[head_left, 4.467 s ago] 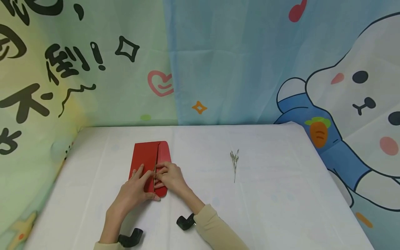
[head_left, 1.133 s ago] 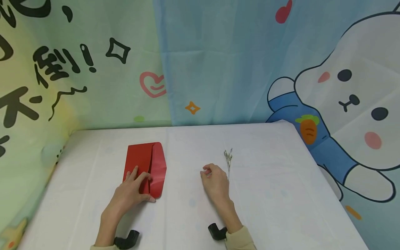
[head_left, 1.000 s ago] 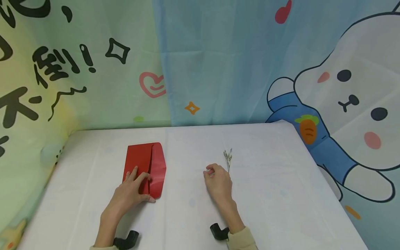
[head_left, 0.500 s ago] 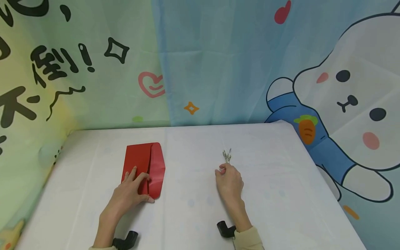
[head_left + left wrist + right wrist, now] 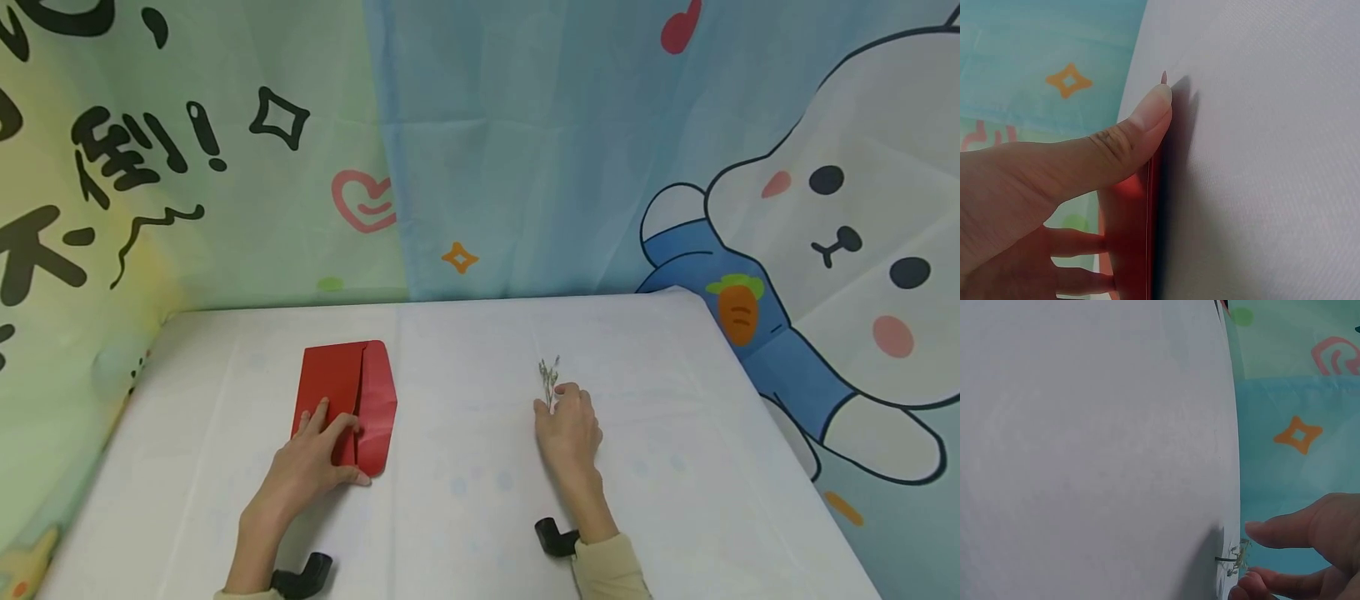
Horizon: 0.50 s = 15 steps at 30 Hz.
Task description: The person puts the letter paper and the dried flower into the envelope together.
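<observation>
The red envelope (image 5: pixel 330 379) lay on the left part of the white desk (image 5: pixel 465 533), its long axis running from near side to far side with a slight lean; its flap (image 5: pixel 381 417) pointed to the right. The left hand (image 5: pixel 311 458) rested on the envelope's near part, fingers spread over the paper, thumb at its near edge. The dried sprig (image 5: pixel 548 379) was right of the desk's middle, its branched end pointing to the far edge, the lower stem hidden; the right hand (image 5: pixel 567 429) was there, thumb and forefinger apart with the sprig between them; whether they touched it, I cannot tell. Wide white surface separated envelope and sprig; a narrower strip lay beyond both, before the far edge.
</observation>
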Each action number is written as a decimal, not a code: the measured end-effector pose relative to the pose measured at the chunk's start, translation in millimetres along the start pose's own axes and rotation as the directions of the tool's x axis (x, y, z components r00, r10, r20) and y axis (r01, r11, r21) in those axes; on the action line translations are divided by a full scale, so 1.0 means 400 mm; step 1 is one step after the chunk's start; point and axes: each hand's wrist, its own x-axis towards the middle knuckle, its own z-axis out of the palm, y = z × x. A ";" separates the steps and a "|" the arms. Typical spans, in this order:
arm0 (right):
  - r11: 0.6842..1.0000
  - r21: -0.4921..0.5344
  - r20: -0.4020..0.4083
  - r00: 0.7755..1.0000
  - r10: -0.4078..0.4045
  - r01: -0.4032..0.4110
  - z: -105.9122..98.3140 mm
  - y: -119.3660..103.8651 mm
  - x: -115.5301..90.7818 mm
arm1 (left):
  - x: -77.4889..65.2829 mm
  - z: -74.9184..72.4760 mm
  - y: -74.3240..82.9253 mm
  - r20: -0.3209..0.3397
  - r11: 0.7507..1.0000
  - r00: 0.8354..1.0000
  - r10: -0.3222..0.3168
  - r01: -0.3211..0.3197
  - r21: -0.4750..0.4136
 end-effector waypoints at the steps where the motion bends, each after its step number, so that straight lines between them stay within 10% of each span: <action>1: 1.000 -0.004 0.002 1.000 -0.004 0.004 0.000 0.001 0.002 | 0.000 0.000 0.000 0.000 1.000 1.000 -0.001 0.001 0.000; 15: 0.998 -0.068 0.046 0.999 -0.004 0.008 -0.001 -0.011 0.021 | 0.007 0.004 -0.006 -0.007 1.000 1.000 0.000 0.000 0.005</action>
